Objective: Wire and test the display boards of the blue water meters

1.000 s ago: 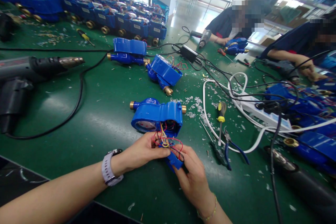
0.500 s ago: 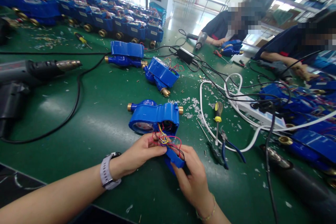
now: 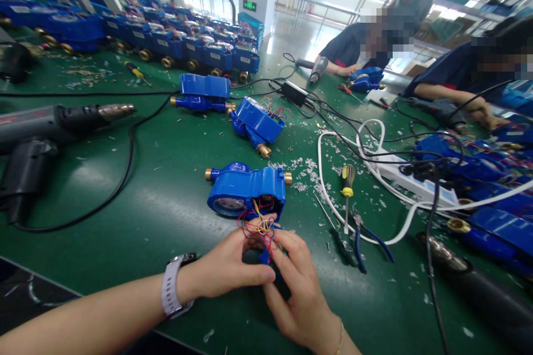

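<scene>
A blue water meter (image 3: 266, 177) with brass pipe ends lies on the green table in front of me, its round glass window facing me and one compartment open. Thin red, yellow, white and dark wires (image 3: 263, 226) run out of that compartment towards my hands. My left hand (image 3: 220, 263) is closed about the wire bundle, fingers curled behind it and thumb in front. Closed on a small blue plastic cover (image 3: 265, 255), my right hand (image 3: 300, 285) meets the left thumb. Most of the cover is hidden by fingers.
Two more meters (image 3: 204, 86) lie behind; several stand in rows (image 3: 200, 50) at the back. A heat gun (image 3: 50, 122) is at left, another (image 3: 466, 283) at right. Screwdriver (image 3: 347, 180), pliers (image 3: 360, 233), power strip (image 3: 416, 180) and cables lie right. Two people work beyond.
The blue cover has turned and is now mostly covered by my fingers. My hands have come closer together, and the wires bunch between them. The view has shifted slightly.
</scene>
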`<state>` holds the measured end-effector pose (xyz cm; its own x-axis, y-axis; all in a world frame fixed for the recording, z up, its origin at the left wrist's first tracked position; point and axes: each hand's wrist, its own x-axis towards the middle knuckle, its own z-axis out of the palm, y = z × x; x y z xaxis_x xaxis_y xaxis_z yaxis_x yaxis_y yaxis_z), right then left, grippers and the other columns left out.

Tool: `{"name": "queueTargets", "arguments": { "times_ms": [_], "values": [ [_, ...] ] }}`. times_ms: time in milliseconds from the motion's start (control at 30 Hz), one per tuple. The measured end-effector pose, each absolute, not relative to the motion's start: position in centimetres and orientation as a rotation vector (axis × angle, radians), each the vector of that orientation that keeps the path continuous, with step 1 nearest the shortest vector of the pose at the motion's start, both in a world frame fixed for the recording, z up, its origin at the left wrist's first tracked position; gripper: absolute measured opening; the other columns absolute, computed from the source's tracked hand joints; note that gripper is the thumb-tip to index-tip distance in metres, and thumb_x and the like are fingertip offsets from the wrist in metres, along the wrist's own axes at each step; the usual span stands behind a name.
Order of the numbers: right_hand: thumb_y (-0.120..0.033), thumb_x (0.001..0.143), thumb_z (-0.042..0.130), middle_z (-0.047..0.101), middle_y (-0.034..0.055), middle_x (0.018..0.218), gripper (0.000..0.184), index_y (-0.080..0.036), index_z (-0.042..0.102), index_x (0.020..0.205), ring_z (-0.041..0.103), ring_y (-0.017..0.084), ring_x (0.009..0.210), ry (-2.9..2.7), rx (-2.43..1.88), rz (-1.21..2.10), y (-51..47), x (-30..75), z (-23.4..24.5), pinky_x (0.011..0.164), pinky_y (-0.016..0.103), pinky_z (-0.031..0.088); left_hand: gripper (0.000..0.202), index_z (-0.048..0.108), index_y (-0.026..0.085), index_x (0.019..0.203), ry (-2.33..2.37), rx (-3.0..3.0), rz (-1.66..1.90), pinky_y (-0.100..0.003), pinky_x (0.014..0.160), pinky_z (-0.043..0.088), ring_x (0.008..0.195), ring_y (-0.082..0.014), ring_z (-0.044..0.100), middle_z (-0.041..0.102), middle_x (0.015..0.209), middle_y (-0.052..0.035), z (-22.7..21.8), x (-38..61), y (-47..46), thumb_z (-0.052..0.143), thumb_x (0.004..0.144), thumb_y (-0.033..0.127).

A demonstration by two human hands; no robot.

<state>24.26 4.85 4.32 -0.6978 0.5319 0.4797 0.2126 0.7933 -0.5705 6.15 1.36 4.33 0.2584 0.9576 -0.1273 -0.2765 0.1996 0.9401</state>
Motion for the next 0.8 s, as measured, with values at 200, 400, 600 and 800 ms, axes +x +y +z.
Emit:
{"name": "queueTargets", "arguments": {
  "times_ms": [200, 400, 600, 800],
  "values": [
    [-0.019, 0.088, 0.058, 0.038, 0.0159, 0.142, 0.059, -0.019, 0.035, 0.142, 0.038, 0.033, 0.132, -2.161, -0.706, 0.562, 4.9, 24.6, 4.4, 0.106, 0.057, 0.038, 0.077, 0.039, 0.024, 0.142, 0.731, 0.737, 1.094, -0.042, 0.108, 0.038, 0.124, -0.0265, 0.054, 0.054, 0.138, -0.0115, 4.0, 5.6, 1.6, 0.079, 0.076, 0.029],
    [-0.030, 0.087, 0.066, 0.034, 0.0191, 0.148, 0.081, -0.019, 0.018, 0.151, 0.038, 0.034, 0.135, -2.154, -0.882, 0.706, 4.6, 24.2, 3.5, 0.105, 0.056, 0.042, 0.072, 0.047, 0.021, 0.138, 0.700, 0.701, 1.089, -0.044, 0.110, 0.035, 0.126, -0.0297, 0.052, 0.058, 0.135, -0.0119, 4.1, 4.9, 2.0, 0.079, 0.074, 0.031],
    [-0.032, 0.083, 0.070, 0.045, 0.0193, 0.141, 0.089, -0.019, 0.016, 0.152, 0.047, 0.035, 0.128, -2.152, -0.932, 0.674, 4.5, 23.7, 2.6, 0.101, 0.056, 0.045, 0.092, 0.032, 0.024, 0.147, 0.677, 0.912, 1.022, -0.049, 0.116, 0.026, 0.140, -0.0327, 0.034, 0.035, 0.153, -0.0131, 4.4, 5.6, 1.8, 0.082, 0.071, 0.033],
    [-0.039, 0.088, 0.065, 0.046, 0.0188, 0.139, 0.087, -0.020, 0.012, 0.153, 0.048, 0.033, 0.126, -2.167, -0.886, 0.615, 4.5, 23.6, 2.9, 0.098, 0.056, 0.047, 0.069, 0.041, 0.022, 0.142, 0.792, 0.934, 1.062, -0.050, 0.112, 0.033, 0.131, -0.0311, 0.047, 0.048, 0.144, -0.0133, 4.6, 6.2, 1.8, 0.072, 0.082, 0.035]
  ]
}}
